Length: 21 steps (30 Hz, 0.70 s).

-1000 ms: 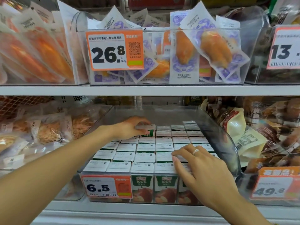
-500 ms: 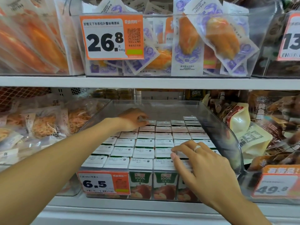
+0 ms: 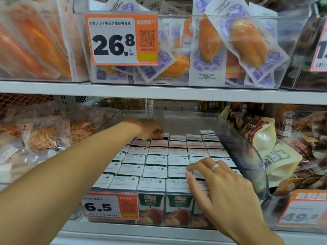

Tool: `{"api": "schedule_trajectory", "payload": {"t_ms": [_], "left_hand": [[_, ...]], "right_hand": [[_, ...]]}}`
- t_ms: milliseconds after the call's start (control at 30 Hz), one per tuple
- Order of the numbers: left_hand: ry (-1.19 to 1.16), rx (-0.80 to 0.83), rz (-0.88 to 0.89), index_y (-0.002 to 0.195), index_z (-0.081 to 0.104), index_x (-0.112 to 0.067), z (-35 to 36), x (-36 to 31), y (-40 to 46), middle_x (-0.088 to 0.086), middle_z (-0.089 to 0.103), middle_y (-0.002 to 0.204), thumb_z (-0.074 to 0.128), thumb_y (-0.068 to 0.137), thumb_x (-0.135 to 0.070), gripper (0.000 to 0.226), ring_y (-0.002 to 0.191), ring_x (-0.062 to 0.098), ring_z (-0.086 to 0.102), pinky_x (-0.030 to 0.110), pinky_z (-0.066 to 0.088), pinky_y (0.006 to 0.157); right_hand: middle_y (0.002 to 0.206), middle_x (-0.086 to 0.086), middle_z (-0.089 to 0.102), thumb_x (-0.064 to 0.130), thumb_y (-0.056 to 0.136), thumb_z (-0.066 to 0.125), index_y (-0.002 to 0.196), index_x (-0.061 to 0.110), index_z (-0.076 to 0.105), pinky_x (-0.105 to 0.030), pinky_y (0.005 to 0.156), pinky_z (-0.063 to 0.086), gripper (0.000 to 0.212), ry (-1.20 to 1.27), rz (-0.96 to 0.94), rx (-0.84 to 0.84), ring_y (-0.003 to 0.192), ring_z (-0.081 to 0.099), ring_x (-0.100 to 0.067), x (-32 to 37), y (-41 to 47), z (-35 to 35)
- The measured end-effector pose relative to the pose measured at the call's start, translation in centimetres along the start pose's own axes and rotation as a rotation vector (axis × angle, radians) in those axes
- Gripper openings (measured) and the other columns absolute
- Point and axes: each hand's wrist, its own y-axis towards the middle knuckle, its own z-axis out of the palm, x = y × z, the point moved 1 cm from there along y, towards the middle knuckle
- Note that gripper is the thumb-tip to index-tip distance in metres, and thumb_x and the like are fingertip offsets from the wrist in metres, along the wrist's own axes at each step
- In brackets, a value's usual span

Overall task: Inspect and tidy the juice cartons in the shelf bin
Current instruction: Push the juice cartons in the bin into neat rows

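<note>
A clear plastic shelf bin on the lower shelf holds several rows of juice cartons, white tops up, green apple fronts showing at the bin's front wall. My left hand reaches to the back left row, and its curled fingers hold the top of a juice carton that sits level with its neighbours. My right hand, with a ring on one finger, rests with spread fingers on the carton tops at the front right. The bin's back part holds no cartons.
An orange 6.5 price tag covers the bin's front left. Snack pouches fill the right neighbour bin, dried-food bags the left. The upper shelf edge carries a bin of crab-stick packets with a 26.8 tag.
My left hand has set the raised back-row carton down level with the rest. My right hand has stayed on the front right cartons. The view has tilted slightly down.
</note>
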Motion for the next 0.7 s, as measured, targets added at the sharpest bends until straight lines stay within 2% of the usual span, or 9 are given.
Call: {"api": "schedule_trajectory", "payload": {"t_ms": [167,300,333,400,433,533,600,667,700], "left_hand": [[-0.072,-0.143,0.041,0.139,0.048,-0.019,-0.3,-0.1,-0.8,0.006,0.052,0.136,0.048,0.101,-0.031,0.041,0.124,0.025,0.052,0.038,0.044,0.102],[-0.284,-0.427,0.072,0.14,0.046,-0.013,-1.6,-1.5,-2.9,0.011,0.053,0.14,0.045,0.103,-0.028,0.04,0.125,0.027,0.053,0.041,0.046,0.102],[-0.405,-0.49,0.085,0.138,0.048,-0.01,-1.8,-2.0,-3.8,0.011,0.054,0.139,0.045,0.103,-0.026,0.038,0.125,0.025,0.054,0.036,0.047,0.101],[-0.592,-0.62,0.057,0.133,0.053,-0.01,-1.6,-3.1,-6.4,0.007,0.059,0.133,0.046,0.103,-0.024,0.034,0.116,0.016,0.056,0.013,0.048,0.088],[-0.642,-0.679,0.011,0.13,0.056,-0.012,-1.3,-3.7,-7.8,0.005,0.062,0.128,0.046,0.103,-0.025,0.032,0.112,0.015,0.057,0.012,0.048,0.083],[-0.755,-0.749,-0.138,0.119,0.061,-0.013,-0.3,-5.4,-12.2,0.01,0.065,0.113,0.044,0.103,-0.033,0.031,0.101,0.025,0.061,0.038,0.048,0.087],[-0.928,-0.773,-0.179,0.118,0.061,-0.014,0.0,-6.6,-15.3,0.006,0.065,0.108,0.045,0.103,-0.032,0.028,0.093,0.017,0.06,0.033,0.05,0.083],[-1.131,-0.773,-0.208,0.114,0.061,-0.02,0.4,-7.7,-18.6,-0.002,0.066,0.101,0.048,0.101,-0.029,0.02,0.085,0.004,0.06,0.017,0.051,0.073],[-1.212,-0.754,-0.235,0.11,0.061,-0.024,0.8,-8.1,-20.0,-0.004,0.067,0.1,0.05,0.101,-0.03,0.016,0.084,0.002,0.06,0.016,0.052,0.074]], "right_hand": [[0.095,0.021,0.06,0.058,0.093,0.019,0.098,0.04,0.063,-0.02,0.048,0.028,0.048,-0.025,-0.004,0.03,0.085,0.058,-0.004,-0.1,0.0,0.1],[0.098,0.018,0.061,0.059,0.093,0.016,0.102,0.039,0.064,-0.021,0.049,0.026,0.053,-0.05,-0.03,0.047,0.089,0.06,-0.007,-0.2,0.0,0.1],[0.1,0.018,0.061,0.059,0.092,0.014,0.104,0.038,0.064,-0.022,0.051,0.028,0.055,-0.048,-0.035,0.055,0.091,0.059,-0.007,-0.3,0.1,0.1],[0.105,0.017,0.06,0.06,0.091,0.012,0.108,0.039,0.062,-0.022,0.056,0.03,0.058,-0.05,-0.048,0.071,0.096,0.057,-0.008,-0.4,0.2,0.1],[0.107,0.017,0.059,0.06,0.092,0.012,0.111,0.039,0.061,-0.023,0.059,0.03,0.058,-0.051,-0.055,0.078,0.098,0.056,-0.008,-0.5,0.2,0.2],[0.116,0.013,0.058,0.056,0.097,0.024,0.119,0.035,0.06,-0.025,0.069,0.034,0.047,0.01,-0.055,0.158,0.108,0.052,-0.012,-0.7,0.2,0.0],[0.119,0.007,0.06,0.049,0.098,0.038,0.119,0.029,0.063,-0.029,0.079,0.04,0.039,0.129,-0.017,0.215,0.112,0.052,-0.016,-0.6,0.3,-0.5],[0.121,0.001,0.064,0.039,0.098,0.048,0.116,0.024,0.067,-0.031,0.089,0.044,0.031,0.228,0.02,0.192,0.115,0.053,-0.019,0.1,0.3,-1.3],[0.122,0.001,0.065,0.036,0.098,0.051,0.116,0.022,0.067,-0.031,0.091,0.044,0.028,0.287,0.04,0.162,0.115,0.054,-0.017,0.6,0.2,-1.8]]}}
